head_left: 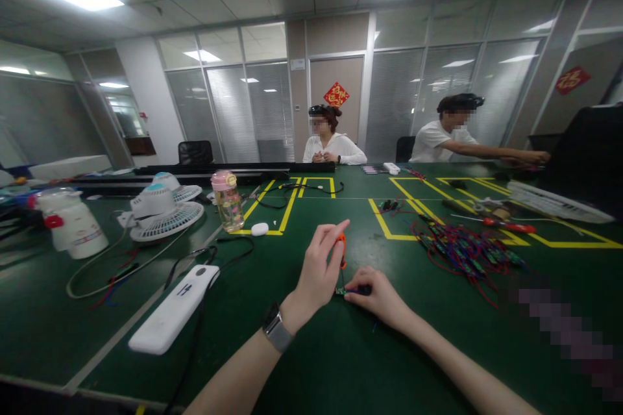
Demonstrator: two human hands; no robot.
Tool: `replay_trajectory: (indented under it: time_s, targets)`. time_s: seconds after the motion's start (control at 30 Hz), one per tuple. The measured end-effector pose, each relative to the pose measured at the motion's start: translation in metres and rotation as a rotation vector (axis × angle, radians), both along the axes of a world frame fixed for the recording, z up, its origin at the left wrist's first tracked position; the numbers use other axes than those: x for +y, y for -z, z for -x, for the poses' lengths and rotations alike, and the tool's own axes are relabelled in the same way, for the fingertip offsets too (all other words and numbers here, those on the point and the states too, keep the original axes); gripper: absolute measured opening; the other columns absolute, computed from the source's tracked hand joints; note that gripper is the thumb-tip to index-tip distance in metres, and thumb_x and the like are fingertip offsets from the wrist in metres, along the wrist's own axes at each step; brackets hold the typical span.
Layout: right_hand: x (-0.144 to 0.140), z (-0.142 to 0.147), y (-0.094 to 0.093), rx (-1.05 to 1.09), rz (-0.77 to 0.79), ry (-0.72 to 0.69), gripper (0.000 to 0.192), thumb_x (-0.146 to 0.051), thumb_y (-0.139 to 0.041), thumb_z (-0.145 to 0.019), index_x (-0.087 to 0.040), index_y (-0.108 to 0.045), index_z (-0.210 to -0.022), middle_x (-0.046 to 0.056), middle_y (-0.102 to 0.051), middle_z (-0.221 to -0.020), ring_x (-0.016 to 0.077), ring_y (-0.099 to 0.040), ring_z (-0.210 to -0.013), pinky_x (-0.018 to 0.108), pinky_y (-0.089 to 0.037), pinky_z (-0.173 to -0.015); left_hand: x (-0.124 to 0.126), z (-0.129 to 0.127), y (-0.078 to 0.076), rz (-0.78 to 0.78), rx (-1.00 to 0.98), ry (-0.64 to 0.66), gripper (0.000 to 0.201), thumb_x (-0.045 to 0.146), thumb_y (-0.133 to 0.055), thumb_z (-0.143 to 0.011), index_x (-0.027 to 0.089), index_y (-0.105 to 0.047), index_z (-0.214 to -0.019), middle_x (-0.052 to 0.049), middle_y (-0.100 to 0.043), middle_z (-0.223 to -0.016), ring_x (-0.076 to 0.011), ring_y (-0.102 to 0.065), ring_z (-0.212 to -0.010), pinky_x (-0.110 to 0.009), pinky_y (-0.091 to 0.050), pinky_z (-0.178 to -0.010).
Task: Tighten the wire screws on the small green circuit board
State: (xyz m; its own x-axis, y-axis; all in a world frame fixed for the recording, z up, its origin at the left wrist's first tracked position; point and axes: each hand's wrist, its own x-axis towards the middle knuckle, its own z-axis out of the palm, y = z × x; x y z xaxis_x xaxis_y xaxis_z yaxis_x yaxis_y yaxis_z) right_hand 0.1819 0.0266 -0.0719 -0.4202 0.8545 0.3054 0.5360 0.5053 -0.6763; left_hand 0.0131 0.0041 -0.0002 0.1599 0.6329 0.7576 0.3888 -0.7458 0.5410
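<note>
Two hands [317, 267] [376, 301], one orange-handled tool [344, 250], one wristwatch [278, 327], two co-workers [333, 147] [431, 142]

Deep green across the table [272, 363], cut by bright yellow in straight lines of tape [289, 207]. Vivid orange on the tool handle [343, 251]; green with pale specks on the board [339, 292]. Red and dark blue, tangled with bits of green, through the wire pile [462, 245]. Plain white over the power strip [168, 317], save for black marks. Pink on the bottle lid [224, 179]; white with turquoise on the fan [168, 221]. Silver-grey around the watch band [281, 336]. Red with gold characters on the door sign [337, 95].
</note>
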Motion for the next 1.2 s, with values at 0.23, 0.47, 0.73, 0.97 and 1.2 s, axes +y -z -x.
replay_trajectory:
  time_s: [0.23,0.47,0.73,0.97,1.2]
  targets:
    - [-0.0016,0.0000,-0.0001,-0.017,-0.007,0.012,0.011,-0.029,-0.073,-0.074,-0.023,-0.078,-0.080,0.004,-0.069,-0.079,0.0219,-0.060,-0.083,0.034,-0.042,-0.078,0.0010,0.0024,-0.0014,-0.039,-0.012,-0.052,0.023,0.025,-0.058,-0.090,0.022,-0.063,-0.112,-0.003,-0.057,-0.091,-0.0159,-0.057,-0.084,-0.029,-0.048,-0.078]
    - [-0.0024,0.0007,-0.0013,-0.014,-0.011,0.015,0.011,-0.029,-0.072,-0.074,-0.022,-0.078,-0.080,0.005,-0.069,-0.079,0.0219,-0.060,-0.082,0.034,-0.043,-0.078,0.0005,0.0019,-0.0025,-0.008,-0.015,0.016,0.036,0.020,-0.044,-0.096,0.023,-0.051,-0.131,-0.006,-0.060,-0.103,-0.0164,-0.059,-0.092,-0.032,-0.049,-0.084]
    - [-0.0014,0.0002,0.0007,-0.026,-0.007,0.013,0.013,-0.031,-0.072,-0.075,-0.022,-0.077,-0.082,0.004,-0.069,-0.081,0.0226,-0.060,-0.085,0.035,-0.041,-0.081,0.0013,0.0037,-0.0041,0.026,-0.012,0.047,0.039,0.020,-0.041,-0.097,0.024,-0.047,-0.135,-0.007,-0.059,-0.111,-0.0159,-0.059,-0.096,-0.032,-0.049,-0.086]
    - [-0.0003,-0.0003,0.0027,-0.031,-0.020,0.015,0.012,-0.030,-0.072,-0.074,-0.023,-0.078,-0.082,0.004,-0.069,-0.082,0.0222,-0.060,-0.084,0.034,-0.042,-0.079,0.0050,0.0078,-0.0046,0.016,-0.027,-0.057,0.032,0.025,-0.055,-0.091,0.023,-0.060,-0.123,-0.005,-0.061,-0.099,-0.0169,-0.060,-0.090,-0.032,-0.050,-0.083]
    - [0.0003,-0.0003,0.0014,-0.034,-0.015,0.020,0.012,-0.029,-0.073,-0.073,-0.022,-0.078,-0.082,0.004,-0.069,-0.078,0.0215,-0.060,-0.081,0.032,-0.042,-0.076,0.0069,0.0104,-0.0070,0.018,-0.060,-0.029,0.029,0.022,-0.056,-0.091,0.022,-0.062,-0.119,-0.005,-0.063,-0.099,-0.0164,-0.062,-0.089,-0.031,-0.051,-0.082]
